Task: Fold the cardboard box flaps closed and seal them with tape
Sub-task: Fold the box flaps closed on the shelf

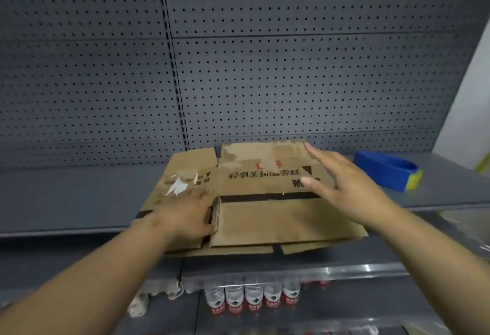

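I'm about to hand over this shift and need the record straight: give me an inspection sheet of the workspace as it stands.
Surface: grey metal shelf, bare around the box.
Job's things: cardboard box lies flattened, overhanging the shelf's front edge, flaps unfolded, torn label remnants on top; blue tape dispenser sits on the shelf at the right, untouched.
Clutter: nothing seen on the shelf.
Grippers: left hand presses flat on the box's left panel; right hand open, fingers spread over the right panel, contact unclear.
Cables: nothing seen.
Surroundings: grey pegboard wall behind; water bottles with red labels on the shelf below.
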